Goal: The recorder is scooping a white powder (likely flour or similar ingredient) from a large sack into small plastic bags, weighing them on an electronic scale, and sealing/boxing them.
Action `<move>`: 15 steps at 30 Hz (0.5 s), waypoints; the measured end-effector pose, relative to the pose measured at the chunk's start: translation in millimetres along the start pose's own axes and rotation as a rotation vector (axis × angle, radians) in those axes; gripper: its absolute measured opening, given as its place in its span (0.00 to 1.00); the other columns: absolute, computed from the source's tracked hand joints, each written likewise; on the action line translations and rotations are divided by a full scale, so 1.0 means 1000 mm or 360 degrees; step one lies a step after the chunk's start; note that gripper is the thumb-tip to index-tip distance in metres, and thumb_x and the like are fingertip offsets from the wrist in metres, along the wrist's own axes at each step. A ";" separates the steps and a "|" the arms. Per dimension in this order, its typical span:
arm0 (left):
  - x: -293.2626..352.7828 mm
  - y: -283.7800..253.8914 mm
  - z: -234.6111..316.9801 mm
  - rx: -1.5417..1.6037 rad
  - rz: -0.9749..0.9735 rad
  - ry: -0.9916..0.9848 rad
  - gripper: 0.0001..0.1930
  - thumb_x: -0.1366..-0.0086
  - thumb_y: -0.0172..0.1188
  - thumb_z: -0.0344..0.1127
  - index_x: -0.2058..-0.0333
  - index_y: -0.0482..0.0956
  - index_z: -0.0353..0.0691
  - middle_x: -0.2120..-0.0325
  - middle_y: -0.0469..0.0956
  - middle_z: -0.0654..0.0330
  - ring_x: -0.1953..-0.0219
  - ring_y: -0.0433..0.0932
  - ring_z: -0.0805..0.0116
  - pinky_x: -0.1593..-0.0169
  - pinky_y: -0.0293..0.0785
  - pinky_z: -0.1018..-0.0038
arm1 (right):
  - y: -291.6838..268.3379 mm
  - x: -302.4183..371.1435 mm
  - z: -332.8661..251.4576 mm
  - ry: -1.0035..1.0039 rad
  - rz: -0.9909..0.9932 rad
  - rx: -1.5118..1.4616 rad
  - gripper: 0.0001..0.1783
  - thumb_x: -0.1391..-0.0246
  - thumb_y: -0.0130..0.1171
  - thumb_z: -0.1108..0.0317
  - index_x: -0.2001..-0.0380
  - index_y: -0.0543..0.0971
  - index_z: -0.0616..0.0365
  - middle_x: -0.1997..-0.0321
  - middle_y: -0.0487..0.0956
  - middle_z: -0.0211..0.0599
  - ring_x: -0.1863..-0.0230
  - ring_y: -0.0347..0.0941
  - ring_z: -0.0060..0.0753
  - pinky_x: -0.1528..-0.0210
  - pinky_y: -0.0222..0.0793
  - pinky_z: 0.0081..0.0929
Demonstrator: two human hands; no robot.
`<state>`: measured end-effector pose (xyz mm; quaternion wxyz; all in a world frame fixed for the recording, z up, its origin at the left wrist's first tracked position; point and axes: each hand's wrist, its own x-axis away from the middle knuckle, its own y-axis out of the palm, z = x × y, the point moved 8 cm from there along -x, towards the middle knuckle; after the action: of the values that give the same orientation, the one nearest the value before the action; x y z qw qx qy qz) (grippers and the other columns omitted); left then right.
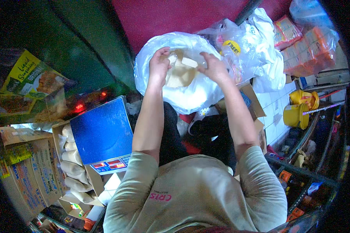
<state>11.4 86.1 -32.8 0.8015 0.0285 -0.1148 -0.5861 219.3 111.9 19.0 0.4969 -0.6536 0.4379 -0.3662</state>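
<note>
A large white plastic sack [194,97] stands with its mouth spread wide in front of me. Pale cream loose stuff [179,77], like sugar or flour, lies inside it. Over the left part of the mouth, my left hand [159,66] has its fingers curled beside a small whitish, see-through piece; what they grip is not clear. My right hand [214,68] is over the right side, thumb and fingers apart and nothing visible between them. Between the hands, nearer the right fingertips, shows a white oblong object [189,62], its kind unclear.
To my left a blue-topped digital scale [101,132] sits by a carton of filled plastic bags [74,171]. Clear and white plastic bags [260,50] crowd the sack's right side. Farther right are wrapped orange packs [309,48] and a yellow bucket [295,115] on tiles.
</note>
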 end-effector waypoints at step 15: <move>0.000 0.001 0.005 -0.0062 -0.0055 0.0087 0.25 0.49 0.50 0.19 0.50 0.72 0.38 0.56 0.72 0.56 0.70 0.72 0.74 0.68 0.70 0.80 | 0.038 -0.015 -0.086 -0.0356 0.0015 -0.0233 0.10 0.50 0.52 0.60 0.65 0.79 0.46 0.68 0.79 0.42 0.63 0.76 0.47 0.58 0.69 0.42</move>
<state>10.9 87.1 -27.7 0.7945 0.0309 -0.0809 -0.6010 127.2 92.5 2.1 0.4954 -0.7227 0.4084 -0.2558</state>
